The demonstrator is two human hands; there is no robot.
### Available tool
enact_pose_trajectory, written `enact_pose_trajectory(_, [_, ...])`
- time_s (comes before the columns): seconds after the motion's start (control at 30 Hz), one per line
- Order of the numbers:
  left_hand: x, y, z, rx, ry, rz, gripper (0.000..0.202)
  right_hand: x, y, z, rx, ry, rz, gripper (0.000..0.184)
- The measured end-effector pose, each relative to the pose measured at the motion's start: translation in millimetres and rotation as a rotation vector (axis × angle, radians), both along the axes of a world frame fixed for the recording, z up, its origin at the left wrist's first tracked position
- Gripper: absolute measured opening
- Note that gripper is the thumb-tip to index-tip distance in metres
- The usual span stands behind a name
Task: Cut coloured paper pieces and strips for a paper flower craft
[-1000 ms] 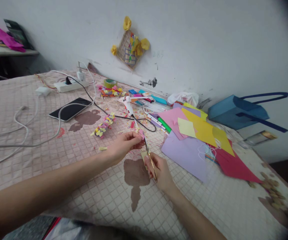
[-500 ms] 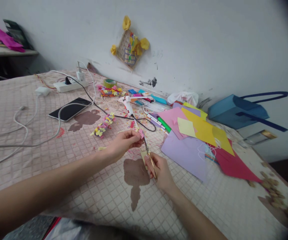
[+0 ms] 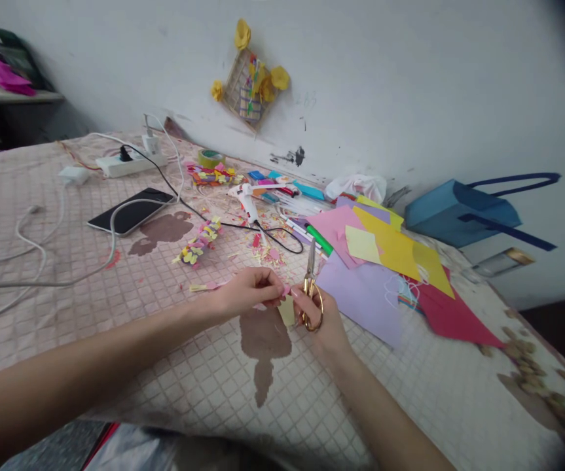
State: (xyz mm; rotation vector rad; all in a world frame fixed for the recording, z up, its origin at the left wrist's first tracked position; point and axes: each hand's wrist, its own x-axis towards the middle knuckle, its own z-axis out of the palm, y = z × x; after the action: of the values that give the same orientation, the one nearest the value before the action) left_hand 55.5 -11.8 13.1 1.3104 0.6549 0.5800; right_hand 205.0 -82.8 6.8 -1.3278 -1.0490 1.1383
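Note:
My left hand (image 3: 255, 288) pinches a small piece of pink paper (image 3: 286, 289) between thumb and fingers. Close on its right, my right hand (image 3: 325, 317) has gold-handled scissors (image 3: 310, 278) in its grip, their blades together and pointing up and away from me. The right thumb and fingertip meet the pink paper's other edge. Below the hands a pale yellow paper piece (image 3: 288, 311) is partly covered. A strand of pink, yellow and purple paper bits (image 3: 198, 243) lies beyond my left hand, and a narrow yellow strip (image 3: 198, 288) lies beside that wrist.
A white glue gun (image 3: 247, 203) with a black cord stands among paper scraps. Right are a green marker (image 3: 319, 240), a purple sheet (image 3: 361, 301), a red sheet (image 3: 454, 314) and a blue bag (image 3: 459, 212). Left are a tablet (image 3: 129, 211) and a power strip (image 3: 129, 165).
The scissors have swung upright and away from the pink paper, and their blades are together. My right fingers have come up to the paper; my left hand has dropped slightly.

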Motion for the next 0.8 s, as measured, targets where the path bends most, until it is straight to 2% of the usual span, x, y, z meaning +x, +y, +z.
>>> enact_pose_trajectory(0.23, [0.5, -0.3, -0.4, 0.069, 0.04, -0.065, 0.018, 1.0, 0.7, 1.5, -0.003, 0.039, 0.06, 0.017])
enact_pose_trajectory(0.33, [-0.6, 0.3, -0.1, 0.139, -0.025, -0.051, 0.018, 1.7, 2.3, 0.6, -0.01, 0.173, 0.075, 0.016])
enact_pose_trajectory(0.47, [-2.1, -0.9, 1.5, 0.35, -0.022, -0.061, 0.018, 2.2, 3.8, -2.9, -0.062, 0.396, 0.175, 0.019])
enact_pose_trajectory(0.57, [-2.2, -1.6, 2.4, 0.379, -0.004, -0.062, 0.016, 2.2, 3.8, -5.4, -0.112, 0.458, 0.245, 0.02])
enact_pose_trajectory(0.67, [-1.9, -0.2, 2.8, 0.301, -0.02, -0.054, 0.018, 2.9, 3.4, -5.5, -0.096, 0.391, 0.225, 0.023])
enact_pose_trajectory(0.8, [-1.4, 2.7, 1.8, 0.163, -0.059, -0.057, 0.017, 4.5, 1.8, -0.4, -0.024, 0.12, 0.056, 0.024])
